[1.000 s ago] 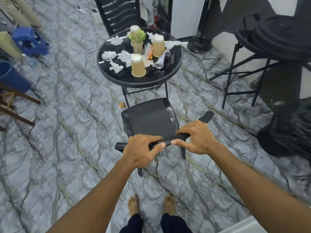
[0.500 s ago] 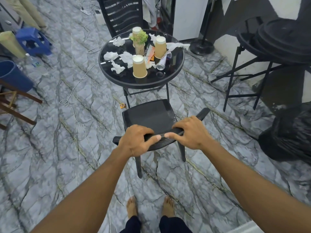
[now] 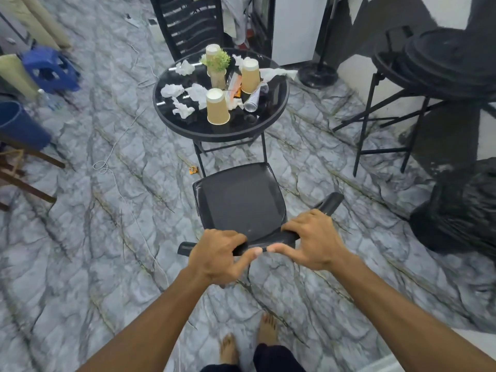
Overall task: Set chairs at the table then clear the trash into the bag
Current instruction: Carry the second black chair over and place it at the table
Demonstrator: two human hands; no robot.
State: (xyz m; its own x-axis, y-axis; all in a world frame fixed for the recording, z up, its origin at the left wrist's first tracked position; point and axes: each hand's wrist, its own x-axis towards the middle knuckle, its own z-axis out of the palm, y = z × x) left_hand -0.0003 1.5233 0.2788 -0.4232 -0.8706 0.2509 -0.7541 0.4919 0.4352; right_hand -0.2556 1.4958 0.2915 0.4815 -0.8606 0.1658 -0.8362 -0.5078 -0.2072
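A black plastic chair [image 3: 239,200] stands on the marble floor just short of the round black glass table [image 3: 279,103]. My left hand [image 3: 217,256] and my right hand [image 3: 314,240] both grip the top of its backrest, thumbs nearly meeting. On the table lie several crumpled white tissues [image 3: 171,90], three upturned paper cups [image 3: 217,106], a small potted plant [image 3: 218,66], a tipped can [image 3: 252,101] and an orange wrapper [image 3: 234,84]. A second black chair [image 3: 189,22] stands behind the table. A black trash bag [image 3: 461,208] sits on the floor at the right.
A black stand carrying stacked round tabletops [image 3: 445,60] is at the right. At the left are a blue stool [image 3: 49,69], a blue bin [image 3: 18,124] and wooden legs [image 3: 24,178]. A white cable [image 3: 107,159] and a small wrapper [image 3: 193,170] lie on the floor.
I have stepped forward and the chair has moved a little closer to the table, both hands still gripping its backrest.
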